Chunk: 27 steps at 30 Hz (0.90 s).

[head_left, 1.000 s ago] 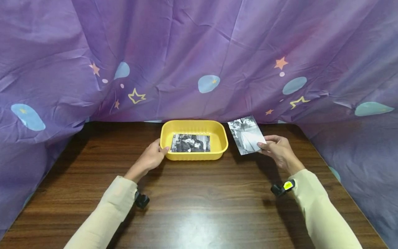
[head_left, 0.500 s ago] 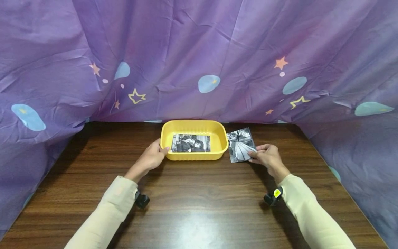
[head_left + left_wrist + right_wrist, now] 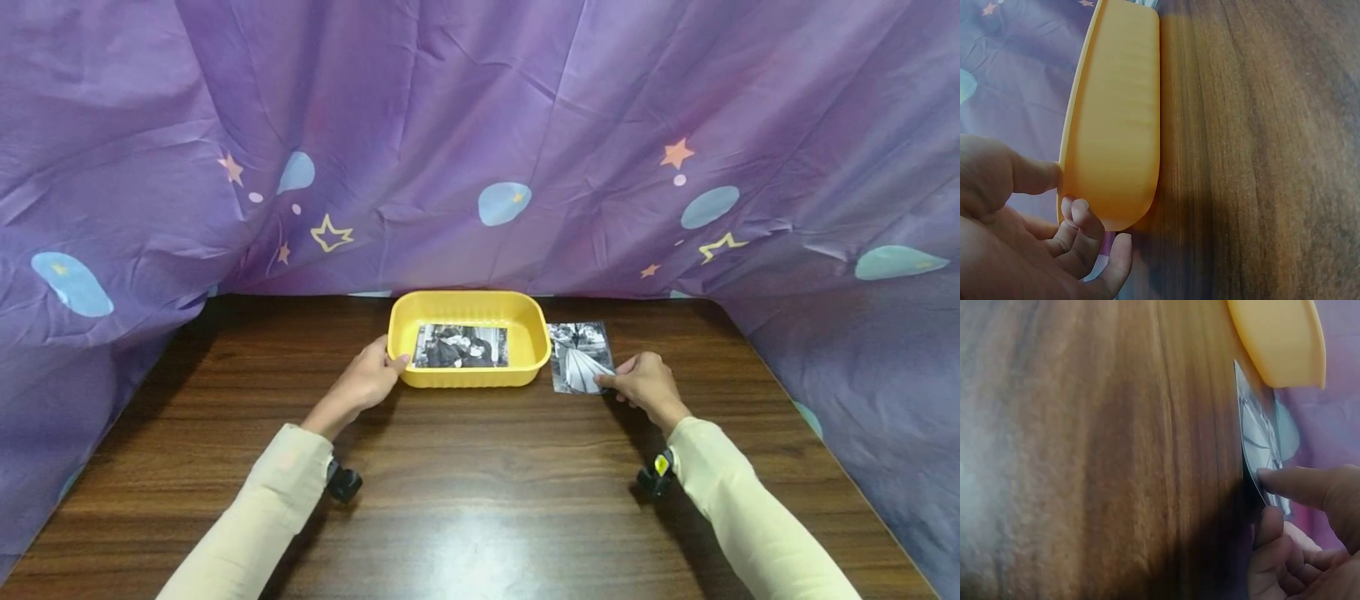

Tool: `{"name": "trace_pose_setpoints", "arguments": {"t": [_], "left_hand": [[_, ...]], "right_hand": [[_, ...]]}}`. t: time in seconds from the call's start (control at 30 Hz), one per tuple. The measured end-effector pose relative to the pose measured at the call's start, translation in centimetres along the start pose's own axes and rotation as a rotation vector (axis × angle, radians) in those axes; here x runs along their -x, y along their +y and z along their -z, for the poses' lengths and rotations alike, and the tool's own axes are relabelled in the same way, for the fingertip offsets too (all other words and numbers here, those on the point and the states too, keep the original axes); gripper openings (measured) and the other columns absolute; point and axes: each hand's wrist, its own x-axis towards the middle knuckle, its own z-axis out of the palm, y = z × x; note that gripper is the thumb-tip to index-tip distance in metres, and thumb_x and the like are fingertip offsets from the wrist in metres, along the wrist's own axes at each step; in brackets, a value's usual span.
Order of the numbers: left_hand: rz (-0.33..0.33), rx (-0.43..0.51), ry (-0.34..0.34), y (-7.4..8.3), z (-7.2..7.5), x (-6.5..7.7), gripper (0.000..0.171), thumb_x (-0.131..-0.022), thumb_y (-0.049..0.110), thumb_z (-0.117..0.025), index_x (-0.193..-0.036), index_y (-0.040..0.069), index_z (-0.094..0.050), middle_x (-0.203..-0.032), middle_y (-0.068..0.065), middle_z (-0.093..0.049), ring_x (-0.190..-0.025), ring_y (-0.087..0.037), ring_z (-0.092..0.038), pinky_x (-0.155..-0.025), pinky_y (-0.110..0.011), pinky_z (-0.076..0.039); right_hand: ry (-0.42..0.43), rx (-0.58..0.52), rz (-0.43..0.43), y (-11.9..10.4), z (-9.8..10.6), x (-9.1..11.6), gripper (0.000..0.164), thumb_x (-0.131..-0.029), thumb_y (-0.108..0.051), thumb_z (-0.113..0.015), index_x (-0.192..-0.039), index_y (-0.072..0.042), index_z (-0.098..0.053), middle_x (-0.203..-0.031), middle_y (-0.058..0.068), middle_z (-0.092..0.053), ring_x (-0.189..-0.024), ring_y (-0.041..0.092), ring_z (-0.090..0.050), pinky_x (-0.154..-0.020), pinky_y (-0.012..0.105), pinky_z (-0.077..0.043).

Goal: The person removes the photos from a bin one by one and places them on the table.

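- black-and-white photo print (image 3: 577, 357): a glossy rectangle lying just right of the tray, showing a pale, fan-like spread crossed by dark lines beneath dark trees; its near right corner bends up from the bench, and whether its left edge touches the tray i cannot tell.
- right hand (image 3: 648, 383): pinches that raised corner, thumb on top and fingers below, hiding the corner itself.
- yellow plastic tray (image 3: 468, 378): upright, with rounded corners, a rolled rim and faintly ribbed walls.
- left hand (image 3: 366, 377): grips the tray at its near left corner, thumb over the rim, fingers curled against the outer wall; the two hands are well apart, one on either side of the tray.
- second print (image 3: 461, 346): black-and-white too, face up inside the tray, showing people in dark clothes; the tray's front wall stands before its near edge.
- wood-grain bench (image 3: 465, 467): under the tray, with a bright glare in front of it.
- purple curtain (image 3: 420, 167): hangs behind the tray, patterned with stars and blue blobs.
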Motion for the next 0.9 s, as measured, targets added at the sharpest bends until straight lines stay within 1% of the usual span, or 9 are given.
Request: {"name": "trace_pose_setpoints", "arguments": {"t": [0.23, 0.47, 0.63, 0.73, 0.83, 0.9], "left_hand": [[0.012, -0.010, 0.001, -0.1, 0.0, -0.1, 0.038, -0.106, 0.020, -0.051, -0.138, -0.001, -0.050, -0.096, -0.012, -0.060, -0.091, -0.027, -0.054, -0.080, -0.040, -0.043], [0.001, 0.004, 0.004, -0.1, -0.1, 0.0, 0.041, -0.106, 0.019, -0.051, -0.141, -0.002, -0.049, -0.098, -0.013, -0.060, -0.094, -0.028, -0.054, -0.085, -0.042, -0.044], [-0.005, 0.001, 0.016, -0.2, 0.0, 0.0, 0.041, -0.106, 0.018, -0.051, -0.141, -0.003, -0.049, -0.100, -0.013, -0.062, -0.096, -0.028, -0.055, -0.087, -0.043, -0.044], [-0.008, -0.002, 0.015, -0.2, 0.0, 0.0, 0.040, -0.106, 0.018, -0.051, -0.140, -0.003, -0.049, -0.098, -0.013, -0.061, -0.097, -0.028, -0.055, -0.087, -0.044, -0.044], [-0.008, 0.002, 0.008, -0.2, 0.0, 0.0, 0.040, -0.106, 0.018, -0.051, -0.140, -0.003, -0.049, -0.096, -0.012, -0.059, -0.098, -0.029, -0.054, -0.089, -0.045, -0.043], [-0.009, 0.002, 0.008, -0.2, 0.0, 0.0, 0.039, -0.106, 0.019, -0.051, -0.139, -0.003, -0.050, -0.095, -0.012, -0.059, -0.099, -0.030, -0.054, -0.091, -0.046, -0.043]], "right_hand": [[-0.011, 0.069, 0.031, 0.0, 0.3, -0.1, 0.034, -0.079, -0.030, -0.086, -0.076, -0.001, -0.069, -0.053, 0.003, -0.063, -0.045, 0.015, -0.055, -0.045, 0.031, -0.046], [-0.033, 0.130, 0.066, 0.0, 0.5, -0.1, 0.038, -0.080, -0.038, -0.085, -0.075, -0.001, -0.075, -0.054, 0.004, -0.064, -0.046, 0.016, -0.057, -0.045, 0.033, -0.043], [-0.048, 0.166, 0.097, -0.3, 0.9, -0.1, 0.039, -0.081, -0.040, -0.085, -0.072, -0.003, -0.074, -0.055, 0.003, -0.064, -0.048, 0.015, -0.057, -0.047, 0.032, -0.044], [-0.047, 0.185, 0.119, -1.0, 1.2, -0.2, 0.040, -0.084, -0.040, -0.082, -0.072, -0.003, -0.072, -0.055, 0.003, -0.063, -0.048, 0.014, -0.057, -0.048, 0.031, -0.044], [-0.014, 0.161, 0.158, -2.5, 1.7, -0.5, 0.038, -0.087, -0.036, -0.080, -0.080, 0.000, -0.070, -0.059, 0.003, -0.065, -0.051, 0.016, -0.061, -0.048, 0.031, -0.047], [0.018, 0.140, 0.186, -4.0, 2.0, -0.7, 0.038, -0.087, -0.035, -0.079, -0.087, 0.001, -0.070, -0.066, 0.004, -0.068, -0.057, 0.017, -0.063, -0.053, 0.032, -0.049]]}}
